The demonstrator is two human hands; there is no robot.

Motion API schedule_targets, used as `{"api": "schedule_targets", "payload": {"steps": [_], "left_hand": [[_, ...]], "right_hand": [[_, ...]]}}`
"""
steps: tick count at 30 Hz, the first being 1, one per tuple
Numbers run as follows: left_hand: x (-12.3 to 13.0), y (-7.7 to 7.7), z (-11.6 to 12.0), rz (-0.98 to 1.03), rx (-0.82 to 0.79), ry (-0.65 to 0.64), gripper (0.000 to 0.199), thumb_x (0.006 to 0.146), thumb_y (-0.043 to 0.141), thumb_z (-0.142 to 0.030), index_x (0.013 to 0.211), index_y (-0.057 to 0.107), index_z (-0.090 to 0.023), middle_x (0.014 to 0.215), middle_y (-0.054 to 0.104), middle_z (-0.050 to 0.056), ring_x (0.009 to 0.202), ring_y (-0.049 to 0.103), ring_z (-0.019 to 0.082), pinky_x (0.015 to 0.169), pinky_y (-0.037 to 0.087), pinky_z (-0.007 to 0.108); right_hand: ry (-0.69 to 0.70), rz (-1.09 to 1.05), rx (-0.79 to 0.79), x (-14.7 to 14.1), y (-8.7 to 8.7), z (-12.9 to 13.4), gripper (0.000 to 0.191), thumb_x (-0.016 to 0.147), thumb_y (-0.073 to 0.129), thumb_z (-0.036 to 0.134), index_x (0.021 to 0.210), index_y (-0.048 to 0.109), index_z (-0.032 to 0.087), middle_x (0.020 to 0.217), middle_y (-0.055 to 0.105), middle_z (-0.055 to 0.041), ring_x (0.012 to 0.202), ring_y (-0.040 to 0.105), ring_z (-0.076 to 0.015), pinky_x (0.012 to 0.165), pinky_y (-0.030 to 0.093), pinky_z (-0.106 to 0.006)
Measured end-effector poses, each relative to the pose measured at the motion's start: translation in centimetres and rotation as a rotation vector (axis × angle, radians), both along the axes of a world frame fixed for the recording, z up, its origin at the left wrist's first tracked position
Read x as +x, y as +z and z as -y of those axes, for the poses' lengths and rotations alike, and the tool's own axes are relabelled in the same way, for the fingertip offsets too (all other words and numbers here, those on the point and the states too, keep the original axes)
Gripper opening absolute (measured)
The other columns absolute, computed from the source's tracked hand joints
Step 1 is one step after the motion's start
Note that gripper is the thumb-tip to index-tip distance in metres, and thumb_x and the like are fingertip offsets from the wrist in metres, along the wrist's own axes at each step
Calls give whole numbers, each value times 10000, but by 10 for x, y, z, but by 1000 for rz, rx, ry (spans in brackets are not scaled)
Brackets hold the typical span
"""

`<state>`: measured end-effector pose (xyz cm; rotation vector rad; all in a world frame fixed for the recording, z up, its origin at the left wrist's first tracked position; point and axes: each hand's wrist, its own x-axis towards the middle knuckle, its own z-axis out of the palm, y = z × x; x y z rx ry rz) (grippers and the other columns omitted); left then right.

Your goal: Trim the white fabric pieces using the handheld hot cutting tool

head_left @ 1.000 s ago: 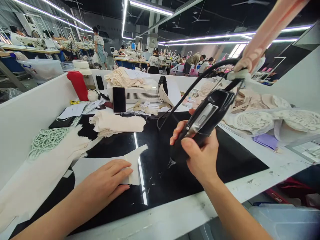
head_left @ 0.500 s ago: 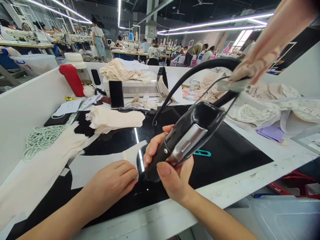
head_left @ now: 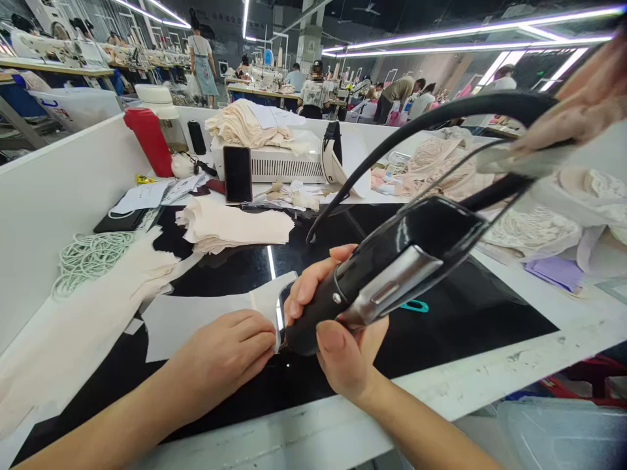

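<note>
My right hand (head_left: 345,356) is wrapped round a black handheld power tool (head_left: 392,261) with a silver lever on its side. The tool tilts, its narrow end down by the edge of a thin white fabric piece (head_left: 191,320) on the black work surface. Whether its tip touches the fabric is hidden. A thick black cable (head_left: 416,121) loops from the upper end. My left hand (head_left: 235,346) lies over the fabric's near right edge, fingers pressed together on it. The fabric's right end is a curved strip just left of the tool.
Stacked cream fabric (head_left: 235,225) lies beyond my hands, with a phone (head_left: 238,174) upright behind it. Pale green cord (head_left: 91,258) is heaped on the left. A teal tool (head_left: 415,305) lies right of my hand. Lace bra pieces (head_left: 533,225) pile up at right.
The tool's lower end has come closer to my left hand and the fabric edge. The upper end has swung right and leans lower. The whole view has shifted slightly.
</note>
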<state>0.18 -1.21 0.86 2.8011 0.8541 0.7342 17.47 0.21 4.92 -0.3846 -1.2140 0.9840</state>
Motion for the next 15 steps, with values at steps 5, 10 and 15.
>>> {"api": "schedule_targets", "payload": {"steps": [5, 10, 15], "left_hand": [[-4, -1, -2, 16, -45, -17, 190, 1102, 449, -189, 1059, 633, -163, 1027, 706, 50, 987, 662, 199, 908, 555, 336], [-5, -2, -6, 10, -95, 7, 256, 1113, 418, -214, 991, 640, -174, 925, 660, 28, 857, 624, 184, 776, 527, 313], [-2, -8, -10, -29, -108, 44, 215, 1104, 442, -221, 998, 624, -175, 934, 639, 37, 903, 617, 208, 812, 526, 346]], "right_hand": [[15, -33, 30, 0, -4, -2, 467, 896, 770, 406, 1239, 480, 281, 852, 591, 22, 596, 559, -124, 494, 501, -269], [15, -30, 19, 1, -3, 0, 477, 891, 781, 421, 1254, 503, 285, 852, 589, 27, 593, 561, -121, 496, 501, -263], [9, -25, 6, 3, -1, 0, 478, 879, 797, 426, 1230, 502, 290, 825, 595, 36, 579, 555, -119, 494, 502, -256]]}}
